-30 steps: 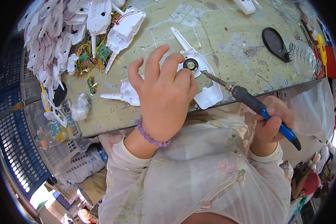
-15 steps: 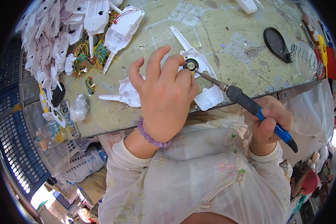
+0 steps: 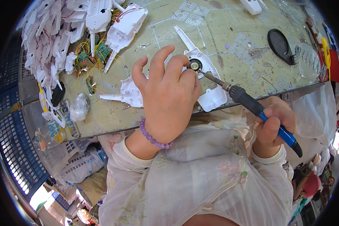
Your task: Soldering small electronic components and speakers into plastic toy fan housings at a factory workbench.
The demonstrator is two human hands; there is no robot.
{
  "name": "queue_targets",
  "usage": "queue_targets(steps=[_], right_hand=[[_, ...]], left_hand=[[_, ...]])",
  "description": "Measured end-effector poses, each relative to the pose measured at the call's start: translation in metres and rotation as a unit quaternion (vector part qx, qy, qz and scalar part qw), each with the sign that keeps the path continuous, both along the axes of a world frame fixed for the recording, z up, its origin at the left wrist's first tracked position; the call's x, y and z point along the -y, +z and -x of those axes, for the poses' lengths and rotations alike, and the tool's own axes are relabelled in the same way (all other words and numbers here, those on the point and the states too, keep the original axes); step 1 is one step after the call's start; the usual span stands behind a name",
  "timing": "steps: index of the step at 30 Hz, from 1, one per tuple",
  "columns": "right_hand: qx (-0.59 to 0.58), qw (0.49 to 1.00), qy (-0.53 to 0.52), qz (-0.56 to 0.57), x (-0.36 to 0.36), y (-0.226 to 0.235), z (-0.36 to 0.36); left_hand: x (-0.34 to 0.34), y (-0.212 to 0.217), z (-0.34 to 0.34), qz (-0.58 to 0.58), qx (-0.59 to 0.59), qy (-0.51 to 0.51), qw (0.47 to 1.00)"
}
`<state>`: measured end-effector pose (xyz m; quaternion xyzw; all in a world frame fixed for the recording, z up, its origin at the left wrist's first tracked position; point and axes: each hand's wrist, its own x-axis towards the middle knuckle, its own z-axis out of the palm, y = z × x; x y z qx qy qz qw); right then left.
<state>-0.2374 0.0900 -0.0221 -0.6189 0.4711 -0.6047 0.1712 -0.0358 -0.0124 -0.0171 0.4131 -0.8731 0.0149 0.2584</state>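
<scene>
My right hand (image 3: 275, 121) grips the blue and black handle of a soldering iron (image 3: 245, 99). The iron's tip meets the rim of a small round black speaker (image 3: 194, 66), which sits in a white plastic housing half (image 3: 212, 99) near the table's front edge. Over the left side of that housing is my left hand (image 3: 168, 92). Its index finger and thumb come together beside the speaker, and whatever they pinch is hidden; the other fingers are raised and curled. Another white housing half (image 3: 131, 93) lies partly under the left hand.
White housings (image 3: 51, 45) pile up at the far left, beside green circuit boards (image 3: 102, 51) with yellow wires. A black oval part (image 3: 279, 42), a coil-shaped iron stand (image 3: 309, 60) and yellow-handled tool (image 3: 325, 52) are at the right. A clear plastic bundle (image 3: 79, 107) lies front left.
The view has shifted slightly. Both hands keep nearly the same pose, and the iron's tip stays at the speaker's edge.
</scene>
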Motion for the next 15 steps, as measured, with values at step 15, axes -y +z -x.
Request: queue_targets(steps=[15], right_hand=[[-0.068, 0.997, -0.031, -0.013, 0.022, 0.040, -0.016]], left_hand=[[-0.001, 0.002, 0.000, -0.010, 0.001, 0.004, 1.000]])
